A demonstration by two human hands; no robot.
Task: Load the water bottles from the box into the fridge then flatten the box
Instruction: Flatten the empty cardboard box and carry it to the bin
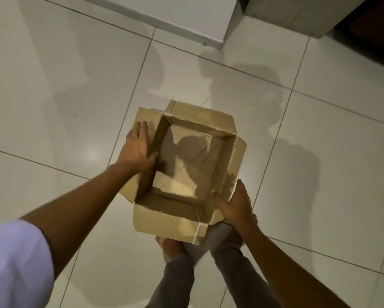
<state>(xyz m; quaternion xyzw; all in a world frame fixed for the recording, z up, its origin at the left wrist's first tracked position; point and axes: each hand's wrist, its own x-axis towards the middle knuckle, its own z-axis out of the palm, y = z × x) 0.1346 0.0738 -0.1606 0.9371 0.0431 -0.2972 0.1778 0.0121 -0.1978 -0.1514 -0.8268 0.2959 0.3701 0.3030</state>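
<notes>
An open brown cardboard box (164,221) is held over the tiled floor, just in front of my feet. Nothing lies inside it; only its folded bottom flaps show, and its top flaps hang outward. No water bottles are in view. My left hand (137,147) grips the box's left wall, with the fingers flat on the outer flap and the thumb hooked over the rim inside. My right hand (235,203) grips the near right corner the same way, thumb inside and fingers outside.
Pale glossy floor tiles (64,96) spread all around. The base of a white door or panel (186,21) crosses the top, with a grey cabinet side (297,14) to its right. My bare feet (171,247) stand under the box's near edge.
</notes>
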